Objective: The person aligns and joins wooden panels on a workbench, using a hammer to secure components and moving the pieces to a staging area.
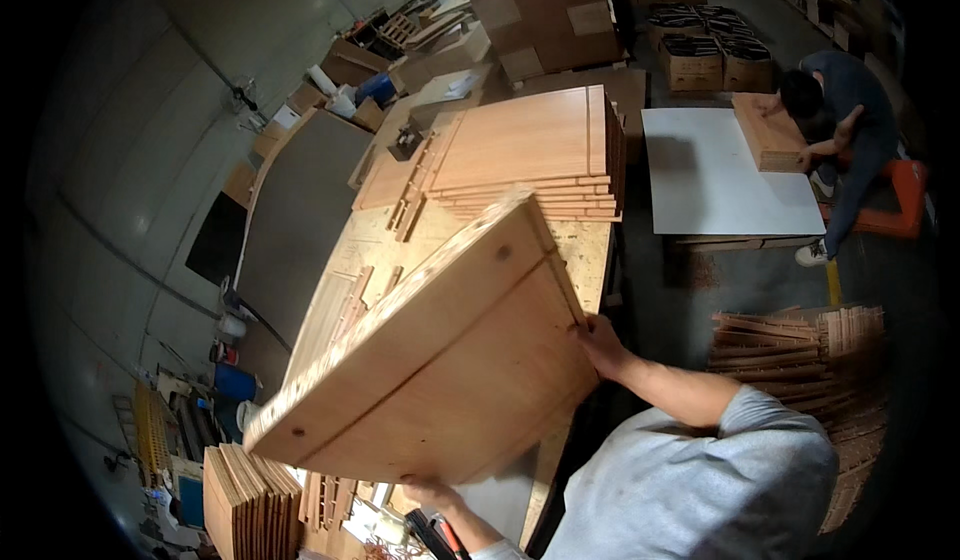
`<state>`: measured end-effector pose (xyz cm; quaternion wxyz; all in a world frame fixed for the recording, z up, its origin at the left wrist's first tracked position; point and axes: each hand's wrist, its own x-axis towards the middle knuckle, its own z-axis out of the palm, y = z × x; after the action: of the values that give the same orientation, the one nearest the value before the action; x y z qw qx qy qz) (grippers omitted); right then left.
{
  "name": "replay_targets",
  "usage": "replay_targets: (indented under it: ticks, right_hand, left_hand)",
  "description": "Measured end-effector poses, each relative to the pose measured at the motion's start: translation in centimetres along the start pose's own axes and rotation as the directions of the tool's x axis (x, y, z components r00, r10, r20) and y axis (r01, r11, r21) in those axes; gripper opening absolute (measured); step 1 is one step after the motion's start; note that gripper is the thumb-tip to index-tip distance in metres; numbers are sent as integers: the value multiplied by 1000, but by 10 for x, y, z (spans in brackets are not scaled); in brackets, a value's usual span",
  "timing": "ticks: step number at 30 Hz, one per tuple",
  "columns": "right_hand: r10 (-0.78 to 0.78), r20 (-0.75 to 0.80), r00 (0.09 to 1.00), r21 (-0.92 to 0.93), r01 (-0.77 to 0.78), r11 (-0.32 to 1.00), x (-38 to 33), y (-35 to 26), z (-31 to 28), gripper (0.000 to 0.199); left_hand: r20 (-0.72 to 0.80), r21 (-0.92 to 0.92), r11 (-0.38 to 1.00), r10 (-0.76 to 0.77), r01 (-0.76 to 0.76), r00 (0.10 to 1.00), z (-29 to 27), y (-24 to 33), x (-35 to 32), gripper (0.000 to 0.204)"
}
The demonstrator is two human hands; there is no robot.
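I hold a large pale wooden panel (pixel 450 370) tilted up above the workbench (pixel 385 245). A dark groove runs along it, with a round dark spot near each end of the strip beside the groove. My right hand (pixel 600 348) grips its right edge, the fingers closed round it. My left hand (pixel 430 495) is closed on the lower edge, with its fingertips partly hidden by the panel. Beyond the panel, a stack of similar wooden panels (pixel 525 135) lies on the bench. Narrow notched wooden strips (pixel 410 200) lie beside that stack.
More panels (pixel 250 505) stand in a row at the lower left. A pile of wooden strips (pixel 800 380) lies at the right. Farther off, a co-worker (pixel 850 110) bends over a panel stack (pixel 770 135) on a white sheet (pixel 700 190). A large cardboard box (pixel 545 20) stands behind.
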<state>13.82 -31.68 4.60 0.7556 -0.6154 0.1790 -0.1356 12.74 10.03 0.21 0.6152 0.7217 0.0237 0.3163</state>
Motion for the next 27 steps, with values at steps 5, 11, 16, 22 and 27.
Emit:
replay_targets:
  ticks: [5, 11, 16, 22, 27]
  right_hand:
    - [100, 179, 979, 464, -174, 869, -41, 69, 2, 61]
    - [367, 454, 812, 322, -534, 782, -55, 58, -14, 67]
    - [570, 251, 782, 178, -617, 767, -24, 56, -37, 68]
    - [-76, -220, 973, 51, 90, 995, -11, 39, -71, 88]
    - [-394, -158, 905, -116, 380, 918, 14, 0, -40, 93]
  left_hand:
    - [102, 412, 874, 235, -257, 967, 38, 182, 71, 81]
    - [533, 420, 570, 475, -706, 701, 116, 303, 95, 52]
    - [653, 416, 336, 536, -845, 535, 168, 274, 95, 66]
    - [754, 528, 329, 241, -783, 610, 208, 170, 78, 63]
    - [768, 517, 463, 119, -720, 629, 235, 197, 69, 51]
